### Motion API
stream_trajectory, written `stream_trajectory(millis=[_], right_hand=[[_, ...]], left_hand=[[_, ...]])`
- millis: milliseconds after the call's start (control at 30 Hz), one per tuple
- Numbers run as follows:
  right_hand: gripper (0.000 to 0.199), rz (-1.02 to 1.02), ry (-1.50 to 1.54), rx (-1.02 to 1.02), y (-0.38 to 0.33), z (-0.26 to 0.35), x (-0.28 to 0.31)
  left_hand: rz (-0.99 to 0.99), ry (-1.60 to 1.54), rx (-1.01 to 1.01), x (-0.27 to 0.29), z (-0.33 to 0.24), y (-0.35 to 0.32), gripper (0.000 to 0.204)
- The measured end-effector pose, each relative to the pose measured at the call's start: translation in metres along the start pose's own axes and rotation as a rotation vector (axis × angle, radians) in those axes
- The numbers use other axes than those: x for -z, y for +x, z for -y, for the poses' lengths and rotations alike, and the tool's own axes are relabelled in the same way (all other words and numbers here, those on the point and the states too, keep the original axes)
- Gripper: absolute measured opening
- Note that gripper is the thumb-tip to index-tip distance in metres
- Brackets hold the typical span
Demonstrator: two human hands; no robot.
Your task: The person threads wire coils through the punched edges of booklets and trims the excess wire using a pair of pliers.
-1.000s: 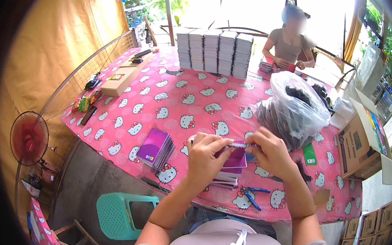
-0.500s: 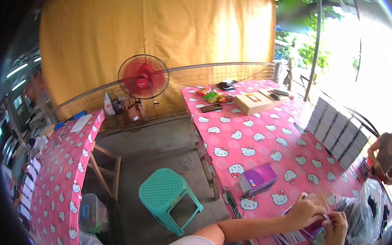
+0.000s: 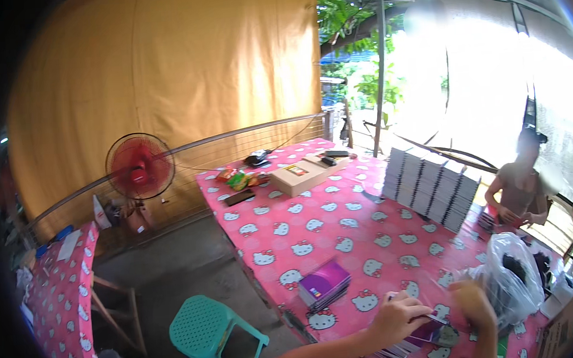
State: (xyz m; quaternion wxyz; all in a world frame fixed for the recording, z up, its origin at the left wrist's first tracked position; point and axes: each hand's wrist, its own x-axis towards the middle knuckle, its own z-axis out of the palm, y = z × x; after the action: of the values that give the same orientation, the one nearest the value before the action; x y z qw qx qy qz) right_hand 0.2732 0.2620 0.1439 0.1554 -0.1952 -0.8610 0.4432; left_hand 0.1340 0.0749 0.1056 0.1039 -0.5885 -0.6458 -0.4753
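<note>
My left hand point(image 3: 400, 318) is closed at the near side of the pink table, its fingers pinching the edge of a purple-covered notebook point(image 3: 428, 332). Just to the right, my right hand point(image 3: 474, 305) is raised and smeared by motion, so its fingers cannot be read. Below my left hand lie several more notebooks point(image 3: 395, 353), fanned out and partly covered by my forearm. A neat stack of purple notebooks point(image 3: 326, 285) sits to the left of my hands. Close by on the right stands a clear plastic bag point(image 3: 517, 283) with black things inside.
Tall rows of spiral-bound notebooks point(image 3: 428, 187) stand at the table's right edge, near a seated person point(image 3: 520, 187). Farther back are a cardboard box point(image 3: 297, 177), a phone point(image 3: 239, 197) and snack packets point(image 3: 238, 180). A green stool point(image 3: 204, 328) and red fan point(image 3: 140, 167) are left.
The view has swung right, so the table appears farther left. My right hand has come away from the notebook and lifted; my left hand stays at it.
</note>
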Motion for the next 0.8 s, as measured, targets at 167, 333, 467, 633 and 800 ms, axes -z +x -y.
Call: stream_trajectory(millis=[167,333,467,633,800], right_hand=[[0.024,0.1,0.207,0.074,-0.018,-0.053,-0.024],[0.025,0.09,0.185,0.0,-0.034,-0.046,-0.024],[0.026,-0.13,-0.036,-0.043,-0.045,-0.085,0.0],[0.037,-0.225,-0.581,0.033,-0.098,-0.178,-0.032],[0.061,0.107,-1.011,-0.271,-0.073,-0.165,-0.037]], left_hand=[[0.068,-0.052,0.027,-0.011,-0.007,0.012,0.037],[0.087,0.002,0.005,0.0,-0.009,0.008,0.03],[0.105,-0.066,0.047,0.003,-0.006,0.005,0.025],[0.039,-0.077,-0.028,-0.015,-0.005,0.009,0.028],[0.075,-0.054,0.069,0.001,-0.004,0.006,0.031]])
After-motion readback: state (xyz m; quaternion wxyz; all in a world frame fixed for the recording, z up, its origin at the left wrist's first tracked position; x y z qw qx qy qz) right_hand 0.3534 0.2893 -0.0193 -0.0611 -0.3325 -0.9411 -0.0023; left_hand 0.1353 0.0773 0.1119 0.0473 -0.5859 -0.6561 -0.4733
